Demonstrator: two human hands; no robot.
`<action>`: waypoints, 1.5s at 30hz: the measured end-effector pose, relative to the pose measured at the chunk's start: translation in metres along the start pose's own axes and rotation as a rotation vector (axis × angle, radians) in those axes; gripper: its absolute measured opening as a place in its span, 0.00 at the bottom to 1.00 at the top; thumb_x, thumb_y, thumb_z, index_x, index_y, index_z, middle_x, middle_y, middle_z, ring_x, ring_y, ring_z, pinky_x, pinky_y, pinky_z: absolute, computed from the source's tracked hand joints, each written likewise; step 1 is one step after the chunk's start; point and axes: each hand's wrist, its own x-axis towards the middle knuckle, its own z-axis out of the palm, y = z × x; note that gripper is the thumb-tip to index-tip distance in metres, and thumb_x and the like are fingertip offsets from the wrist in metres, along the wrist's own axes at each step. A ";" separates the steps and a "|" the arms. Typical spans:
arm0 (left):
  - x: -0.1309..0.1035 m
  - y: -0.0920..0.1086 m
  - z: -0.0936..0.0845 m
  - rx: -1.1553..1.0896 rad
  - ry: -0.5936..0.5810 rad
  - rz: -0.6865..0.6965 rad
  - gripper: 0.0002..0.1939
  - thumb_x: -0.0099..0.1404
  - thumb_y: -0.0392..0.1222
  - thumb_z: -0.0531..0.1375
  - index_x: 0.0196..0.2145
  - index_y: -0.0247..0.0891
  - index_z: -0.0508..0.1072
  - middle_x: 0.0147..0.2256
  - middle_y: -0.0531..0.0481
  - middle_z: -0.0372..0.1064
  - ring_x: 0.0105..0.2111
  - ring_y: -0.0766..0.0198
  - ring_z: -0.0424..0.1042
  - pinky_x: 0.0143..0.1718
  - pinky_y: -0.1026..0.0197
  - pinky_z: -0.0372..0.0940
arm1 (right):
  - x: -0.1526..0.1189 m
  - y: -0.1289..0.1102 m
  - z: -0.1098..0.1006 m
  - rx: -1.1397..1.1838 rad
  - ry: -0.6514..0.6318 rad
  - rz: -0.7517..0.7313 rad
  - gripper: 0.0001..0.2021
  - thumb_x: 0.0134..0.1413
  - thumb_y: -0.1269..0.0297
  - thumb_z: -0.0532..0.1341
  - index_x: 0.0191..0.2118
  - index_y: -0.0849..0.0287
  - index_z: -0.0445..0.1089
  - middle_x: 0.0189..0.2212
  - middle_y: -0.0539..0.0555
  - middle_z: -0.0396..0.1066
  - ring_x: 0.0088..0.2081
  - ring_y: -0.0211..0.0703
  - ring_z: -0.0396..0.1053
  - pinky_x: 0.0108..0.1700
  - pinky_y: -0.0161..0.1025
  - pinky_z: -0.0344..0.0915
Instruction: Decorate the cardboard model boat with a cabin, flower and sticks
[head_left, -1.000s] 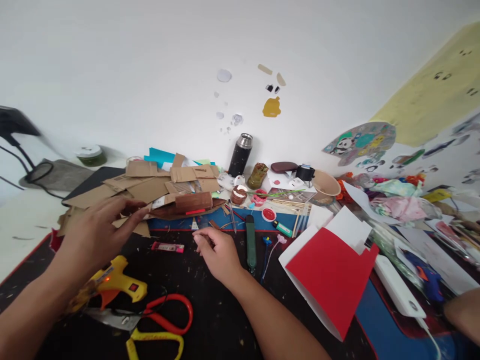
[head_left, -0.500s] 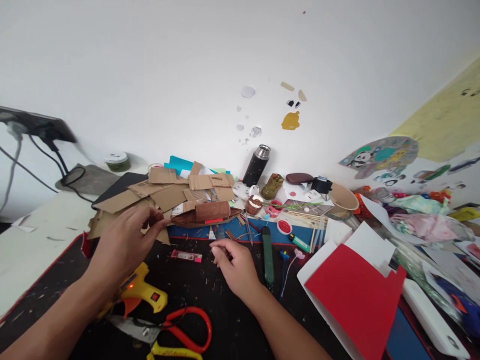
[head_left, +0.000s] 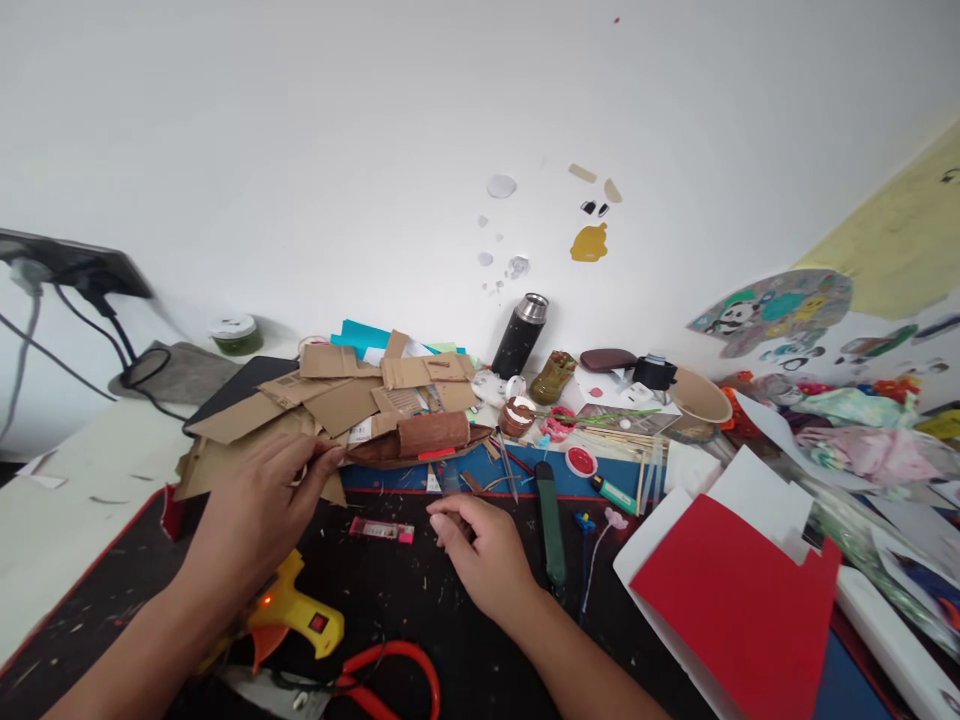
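Observation:
My left hand [head_left: 262,505] is closed, with thumb and forefinger together at the left tip of a brown model boat [head_left: 431,435]. Whether they grip that tip or something small, I cannot make out. The boat has a rounded brown cover and a small red strip on its side. My right hand [head_left: 484,545] hovers over the dark mat, fingers curled and thumb against forefinger; anything between them is hidden. A pink-ended lead case [head_left: 381,530] lies between the hands. Below my left hand is a yellow glue gun [head_left: 304,610] with an orange light showing.
Scissors [head_left: 401,655] with a red handle lie at the front. Cardboard pieces [head_left: 247,415] are piled behind my left hand. A green cutter [head_left: 550,525], a red card [head_left: 739,600] and a black flask [head_left: 520,335] stand or lie to the right and back. Cables [head_left: 112,320] hang at left.
The whole scene has shifted slightly right and down as the camera turned. Both hands keep nearly the same pose and place by the boat and the lead case.

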 end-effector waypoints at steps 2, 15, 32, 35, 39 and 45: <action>-0.001 0.000 0.001 -0.006 -0.005 -0.013 0.17 0.81 0.54 0.56 0.37 0.45 0.76 0.35 0.47 0.81 0.38 0.50 0.80 0.40 0.53 0.67 | 0.000 0.000 0.000 0.006 0.002 -0.003 0.11 0.72 0.59 0.65 0.49 0.54 0.86 0.33 0.53 0.83 0.34 0.46 0.79 0.41 0.40 0.71; 0.006 0.001 -0.014 0.125 0.022 -0.044 0.16 0.79 0.52 0.55 0.37 0.45 0.77 0.36 0.46 0.83 0.39 0.48 0.81 0.41 0.53 0.66 | 0.002 -0.001 -0.002 -0.009 -0.004 -0.008 0.12 0.73 0.58 0.64 0.48 0.55 0.85 0.34 0.53 0.83 0.34 0.46 0.79 0.40 0.40 0.71; 0.011 0.003 -0.014 0.101 -0.024 -0.118 0.15 0.74 0.56 0.55 0.35 0.47 0.74 0.33 0.47 0.81 0.38 0.48 0.81 0.40 0.54 0.67 | 0.002 -0.004 -0.002 -0.010 -0.005 0.004 0.12 0.73 0.60 0.64 0.49 0.56 0.85 0.35 0.54 0.84 0.35 0.45 0.79 0.41 0.39 0.71; 0.011 0.002 -0.016 0.112 -0.056 -0.123 0.14 0.74 0.54 0.57 0.35 0.47 0.75 0.34 0.46 0.82 0.38 0.48 0.81 0.40 0.53 0.66 | 0.002 -0.004 -0.002 -0.020 -0.007 0.013 0.11 0.73 0.60 0.65 0.49 0.55 0.85 0.34 0.53 0.84 0.34 0.45 0.79 0.40 0.39 0.71; 0.011 0.001 -0.015 0.112 -0.060 -0.111 0.12 0.74 0.52 0.58 0.35 0.46 0.75 0.36 0.45 0.83 0.40 0.48 0.81 0.41 0.53 0.68 | 0.002 -0.005 -0.002 -0.027 -0.012 0.015 0.11 0.74 0.60 0.65 0.49 0.54 0.85 0.34 0.53 0.84 0.34 0.45 0.80 0.40 0.39 0.72; 0.011 0.001 -0.015 0.115 -0.050 -0.030 0.18 0.78 0.51 0.55 0.33 0.45 0.76 0.36 0.42 0.83 0.39 0.48 0.81 0.41 0.53 0.68 | 0.001 -0.006 -0.002 -0.029 -0.009 0.007 0.10 0.73 0.61 0.65 0.48 0.55 0.85 0.34 0.53 0.83 0.35 0.45 0.79 0.41 0.39 0.71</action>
